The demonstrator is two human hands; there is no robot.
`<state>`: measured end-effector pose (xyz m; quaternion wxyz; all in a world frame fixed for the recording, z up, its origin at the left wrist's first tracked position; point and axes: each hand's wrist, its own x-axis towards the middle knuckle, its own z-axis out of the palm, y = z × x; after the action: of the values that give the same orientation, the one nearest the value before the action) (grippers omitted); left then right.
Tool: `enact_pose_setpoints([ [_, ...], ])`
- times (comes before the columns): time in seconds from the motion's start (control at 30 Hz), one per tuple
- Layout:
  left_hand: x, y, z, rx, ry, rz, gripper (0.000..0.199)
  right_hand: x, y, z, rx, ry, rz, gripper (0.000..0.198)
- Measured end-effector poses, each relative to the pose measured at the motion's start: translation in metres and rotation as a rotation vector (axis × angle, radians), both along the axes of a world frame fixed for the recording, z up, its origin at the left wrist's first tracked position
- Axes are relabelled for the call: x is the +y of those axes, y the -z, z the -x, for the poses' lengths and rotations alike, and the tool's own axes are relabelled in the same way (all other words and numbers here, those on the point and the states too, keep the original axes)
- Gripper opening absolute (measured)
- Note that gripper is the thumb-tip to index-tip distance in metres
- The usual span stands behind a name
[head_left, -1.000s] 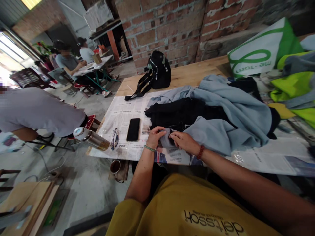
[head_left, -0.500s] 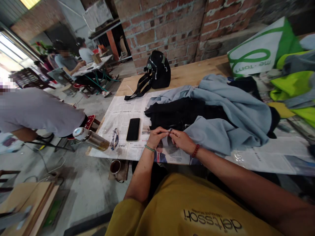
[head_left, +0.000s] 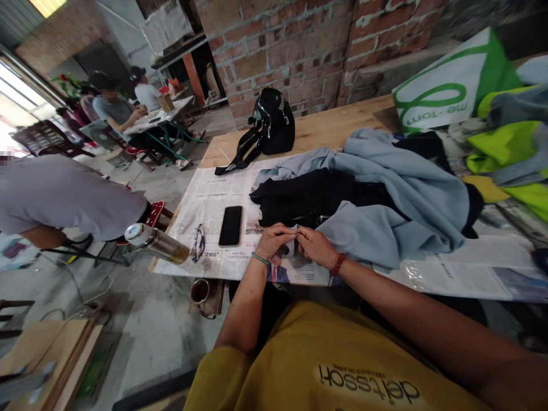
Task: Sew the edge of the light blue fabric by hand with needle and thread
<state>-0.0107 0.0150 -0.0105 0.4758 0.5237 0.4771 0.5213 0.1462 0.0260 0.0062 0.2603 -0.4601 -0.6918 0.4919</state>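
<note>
Fingertips of my left hand and my right hand meet in a pinch over the table's front edge. What lies between them is too small to make out. Just beyond my hands is a black cloth, bunched up with a light blue-grey garment that spreads to the right. Under my wrists is newspaper with a printed photo. To the left of my left hand lies a dark-screened phone, and past it a pair of glasses.
A glass bottle lies at the table's left edge, with a cup below. A black bag stands at the back. On the right are a green-white bag and yellow-green clothing. A person in grey sits at left.
My hands stay pinched together in nearly the same place. The view has shifted slightly, and the cloths lie as before.
</note>
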Motion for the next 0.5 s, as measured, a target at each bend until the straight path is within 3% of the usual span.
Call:
enact_pose_setpoints([
  [0.5, -0.0032, 0.0009, -0.0042, 0.066, 0.066, 0.009, 0.021, 0.0002, 0.0050, 0.0015, -0.015, 0.077, -0.051, 0.018],
])
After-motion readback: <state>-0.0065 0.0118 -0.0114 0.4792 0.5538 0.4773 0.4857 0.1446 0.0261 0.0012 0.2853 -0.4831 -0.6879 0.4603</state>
